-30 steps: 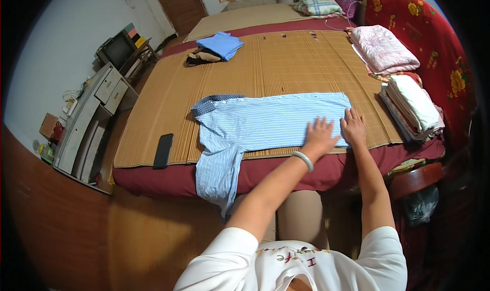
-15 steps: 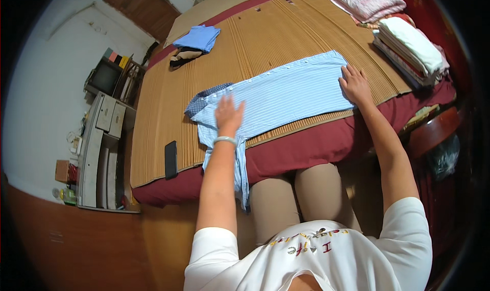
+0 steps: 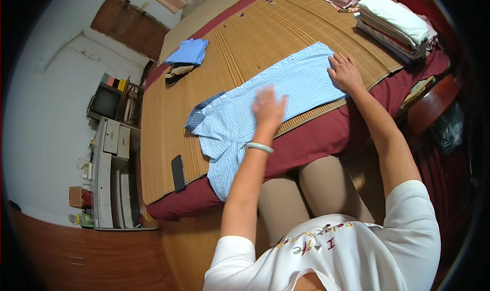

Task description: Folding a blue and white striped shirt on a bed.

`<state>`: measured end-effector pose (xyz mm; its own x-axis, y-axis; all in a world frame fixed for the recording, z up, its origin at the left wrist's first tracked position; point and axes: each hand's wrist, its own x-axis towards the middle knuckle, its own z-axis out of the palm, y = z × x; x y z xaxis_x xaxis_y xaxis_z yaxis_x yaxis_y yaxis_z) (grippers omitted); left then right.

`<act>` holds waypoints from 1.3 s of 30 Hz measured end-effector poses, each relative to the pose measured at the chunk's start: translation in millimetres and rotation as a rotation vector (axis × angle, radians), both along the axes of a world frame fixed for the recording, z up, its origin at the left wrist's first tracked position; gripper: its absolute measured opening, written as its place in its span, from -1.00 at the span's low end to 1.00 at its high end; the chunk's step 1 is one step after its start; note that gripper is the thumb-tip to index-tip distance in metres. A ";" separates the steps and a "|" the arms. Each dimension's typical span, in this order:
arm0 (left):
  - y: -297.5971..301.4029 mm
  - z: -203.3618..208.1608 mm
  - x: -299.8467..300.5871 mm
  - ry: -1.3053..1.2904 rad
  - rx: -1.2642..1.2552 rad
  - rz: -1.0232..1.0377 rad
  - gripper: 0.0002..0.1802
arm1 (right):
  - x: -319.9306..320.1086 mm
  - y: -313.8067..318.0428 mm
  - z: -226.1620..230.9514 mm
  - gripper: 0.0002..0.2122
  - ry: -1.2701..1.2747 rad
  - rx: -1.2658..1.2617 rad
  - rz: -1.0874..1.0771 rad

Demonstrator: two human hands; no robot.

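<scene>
A light blue striped button shirt [image 3: 301, 81] lies folded lengthwise on the bamboo mat [image 3: 235, 46], its row of buttons along the far edge. Its dark blue patterned collar [image 3: 201, 113] points left, and a sleeve [image 3: 224, 173] hangs over the bed's near edge. My left hand [image 3: 269, 108], slightly blurred, is spread over the middle of the shirt, palm down; a pale bangle rings that wrist. At the shirt's right end, my right hand [image 3: 345, 72] rests flat on the hem with fingers stretched out. Neither hand grips the cloth.
Folded blue clothes [image 3: 189, 52] lie on the mat at the far left, with dark and tan garments beneath. A black phone [image 3: 178, 173] is near the left front edge. Stacked folded linens [image 3: 395, 25] stand at the right. A grey cabinet [image 3: 109, 163] stands left of the bed.
My left hand has slid right across the shirt from near the collar to its middle. The hanging sleeve is spread wider. My right hand stays at the hem while the view has shifted.
</scene>
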<state>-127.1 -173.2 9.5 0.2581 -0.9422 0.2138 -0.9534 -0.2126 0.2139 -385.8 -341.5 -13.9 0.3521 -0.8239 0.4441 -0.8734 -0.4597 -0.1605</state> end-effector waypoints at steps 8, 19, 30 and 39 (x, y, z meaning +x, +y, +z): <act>-32.6 -0.5 -45.5 -0.058 0.143 -0.285 -0.23 | 5.2 0.7 1.2 -0.49 -0.006 -0.002 0.002; 32.7 -10.0 154.7 -0.072 0.079 0.272 -0.17 | -0.8 -2.6 -1.1 -0.48 0.021 0.008 -0.010; 30.8 2.6 67.1 0.040 0.158 0.269 -0.15 | 0.2 1.9 4.7 -0.49 0.023 0.017 -0.001; 0.8 2.2 -48.6 -0.002 0.148 -0.206 -0.22 | 2.7 -1.4 -1.0 -0.49 0.004 -0.013 0.024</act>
<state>-175.7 -172.4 11.7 0.0569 -0.9959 0.0696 -0.9802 -0.0425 0.1933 -383.1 -342.9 -14.9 0.3737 -0.8092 0.4533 -0.8626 -0.4828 -0.1508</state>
